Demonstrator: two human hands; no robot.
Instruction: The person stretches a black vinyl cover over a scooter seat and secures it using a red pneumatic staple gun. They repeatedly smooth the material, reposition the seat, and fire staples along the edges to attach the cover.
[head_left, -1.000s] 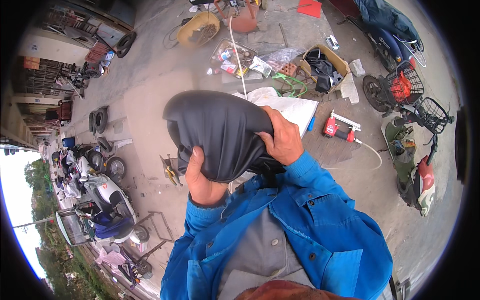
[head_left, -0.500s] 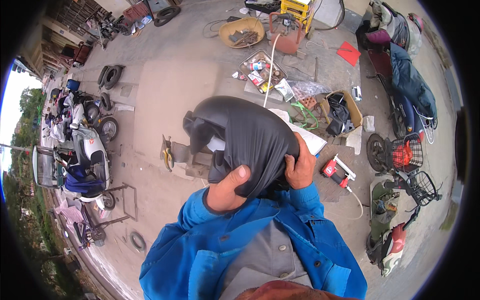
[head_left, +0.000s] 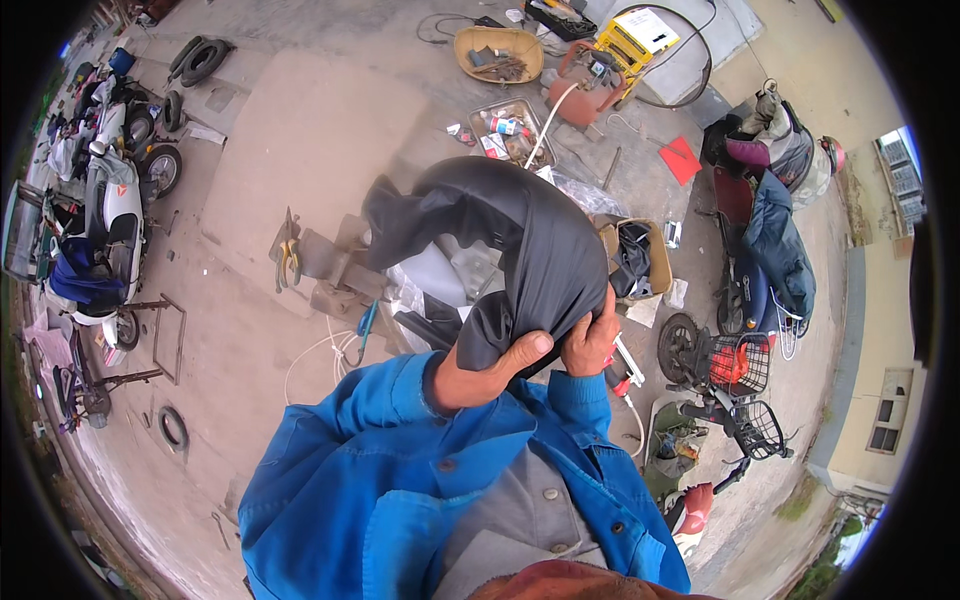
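Observation:
In front of my chest I hold a bulky black vinyl cover (head_left: pixel 548 240), curved like a hook and creased with folds. Its far left end hangs loose. My left hand (head_left: pixel 490 375) grips the near lower edge, thumb lying on top of the vinyl. The fingers of my right hand (head_left: pixel 592 338) are closed round the right side; whatever is inside or under the cover is hidden. Beyond my right hand, a red and silver staple gun (head_left: pixel 626 368) lies partly covered from sight. Pliers with yellow handles (head_left: pixel 289 264) rest to the left, by a metal block (head_left: pixel 322 258).
A cardboard box (head_left: pixel 657 245) with black material stands right of the cover. Farther off are a metal tray (head_left: pixel 545 150) of small items, a yellow basin (head_left: pixel 460 62), a red air tank (head_left: pixel 572 102) and a yellow machine (head_left: pixel 625 45). Scooters (head_left: pixel 122 215) line the left; a basketed bike (head_left: pixel 738 365) stands right.
My view has swung to the right, so the surroundings slide left. The cover's loose left end has spread outward and its inner gap is wider. Both hands keep their hold.

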